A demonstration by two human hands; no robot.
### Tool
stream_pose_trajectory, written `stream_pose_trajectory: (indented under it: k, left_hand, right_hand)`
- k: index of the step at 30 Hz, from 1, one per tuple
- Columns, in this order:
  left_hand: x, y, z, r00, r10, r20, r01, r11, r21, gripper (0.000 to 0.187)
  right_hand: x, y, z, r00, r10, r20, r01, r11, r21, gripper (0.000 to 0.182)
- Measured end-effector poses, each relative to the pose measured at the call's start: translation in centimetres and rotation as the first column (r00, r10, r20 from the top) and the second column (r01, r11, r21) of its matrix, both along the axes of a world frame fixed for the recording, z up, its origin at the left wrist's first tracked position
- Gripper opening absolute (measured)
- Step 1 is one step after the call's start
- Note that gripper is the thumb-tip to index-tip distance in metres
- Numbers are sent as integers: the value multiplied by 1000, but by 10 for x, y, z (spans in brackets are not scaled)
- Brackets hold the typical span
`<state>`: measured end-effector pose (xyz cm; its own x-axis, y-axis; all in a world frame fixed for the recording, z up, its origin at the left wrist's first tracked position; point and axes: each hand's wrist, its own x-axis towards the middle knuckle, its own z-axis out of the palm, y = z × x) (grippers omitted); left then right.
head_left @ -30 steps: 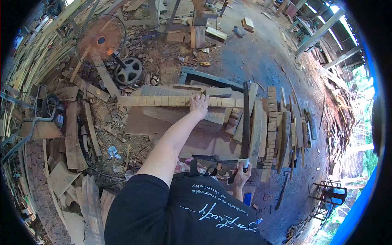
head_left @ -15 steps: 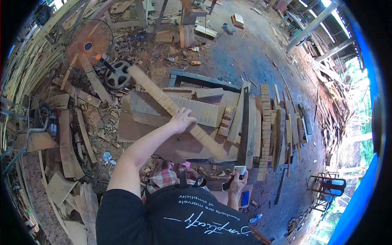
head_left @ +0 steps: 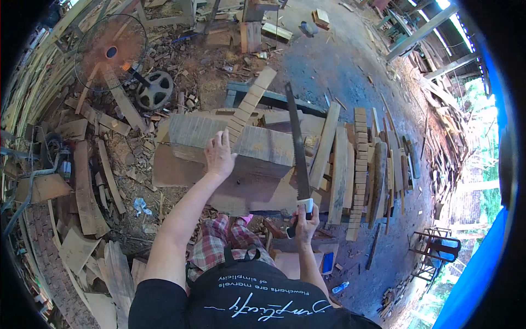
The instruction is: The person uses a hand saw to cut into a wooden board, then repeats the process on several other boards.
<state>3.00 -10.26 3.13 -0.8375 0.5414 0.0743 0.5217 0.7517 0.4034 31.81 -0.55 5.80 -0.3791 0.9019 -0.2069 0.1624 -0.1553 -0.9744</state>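
My left hand (head_left: pixel 221 155) is at the near visible end of a wooden strip (head_left: pixel 252 101) scored with evenly spaced cross lines. Its fingers and thumb are on either side of the strip, and the hand and forearm may hide more of it. The strip slants up and to the right across a thick, weathered wooden block (head_left: pixel 230 141). In my right hand (head_left: pixel 307 223) is a handsaw (head_left: pixel 297 148), gripped by its handle. The saw's long dark blade points away from me, to the right of the block and apart from the strip.
Several curved boards (head_left: pixel 339 170) and another line-marked strip (head_left: pixel 359 175) lie side by side on the right. A dusty fan (head_left: pixel 111 52) stands at the upper left. Scrap wood covers the ground, and a dark chair (head_left: pixel 435 247) is at the far right.
The strip has swung from slanting up-left to slanting up-right, and my left hand has shifted left. My right hand has come up and forward, lifting the saw off the boards.
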Motion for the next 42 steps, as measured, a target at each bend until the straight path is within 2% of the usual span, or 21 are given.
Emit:
stream_pose_trajectory:
  k: [3,5,7,13,15,18,22,24,25,27,28,30,31,33,34,36,37,39,40,41,42]
  left_hand:
    - [-14,-13,-8,998,-52,47,52,999,-9,75]
    - [-25,-19,-3,995,-88,43,89,996,-14,72]
    - [-41,-21,5,967,-235,102,238,971,-18,67]
    - [-79,-19,-6,929,-350,115,349,937,35,62]
    - [-89,-21,-4,893,-437,112,426,898,106,57]
    - [-98,-20,2,848,-523,89,514,852,100,54]
    - [-106,-17,-9,815,-565,130,561,825,72,64]
    - [-108,-17,-14,837,-545,41,543,838,47,50]
    - [-104,-16,-4,828,-559,40,558,829,36,50]
    - [-93,-6,13,876,-481,-2,475,866,-154,42]
    - [-87,2,15,869,-494,-3,487,858,-164,42]
    - [-73,20,17,886,-458,-69,457,889,-38,38]
    - [-65,31,11,880,-470,-68,468,883,-45,38]
    - [-47,58,-5,912,-410,-3,403,896,185,32]
    - [-38,70,-7,908,-419,0,412,892,184,32]
    - [-23,93,-12,963,-262,60,245,948,201,26]
    - [-19,103,-14,961,-269,67,251,947,202,26]
    - [-14,124,-20,993,-115,3,113,983,148,27]
    - [-11,132,-24,993,-68,-96,81,988,133,32]
    - [-11,137,-27,993,-76,-87,86,988,129,32]
    - [-10,140,-24,993,-92,-74,87,993,-75,34]
  right_hand:
    - [2,-5,4,1000,19,-5,-19,1000,-10,19]
    - [4,-9,11,999,37,-16,-36,998,47,20]
    - [11,-10,13,998,49,-28,-48,997,55,20]
    - [30,-10,15,999,48,21,-50,996,77,18]
    - [31,-11,15,999,31,30,-33,998,57,17]
    - [31,-12,14,999,34,25,-35,998,49,17]
    - [19,-18,15,1000,15,22,-15,1000,12,16]
    - [9,-18,5,1000,28,2,-28,999,32,15]
    - [4,-17,-2,1000,11,-5,-10,1000,24,15]
    - [-7,-17,-14,985,49,167,-82,977,196,24]
    - [-16,-19,-13,981,46,187,-78,983,168,27]
    - [-30,-22,-13,986,46,163,-81,973,215,27]
    - [-36,-24,-14,987,59,147,-97,958,270,27]
    - [-46,-28,-15,984,50,174,-89,970,227,28]
    - [-51,-29,-8,977,57,205,-107,965,240,28]
    - [-58,-30,0,962,74,262,-136,964,228,29]
    - [-61,-30,-2,961,67,268,-130,965,227,29]
    - [-65,-32,-6,964,60,261,-138,947,291,30]
    - [-67,-32,-9,966,69,250,-143,945,294,31]
    - [-69,-33,-11,964,64,258,-140,947,288,31]
    - [-70,-34,-13,952,60,301,-158,937,313,31]
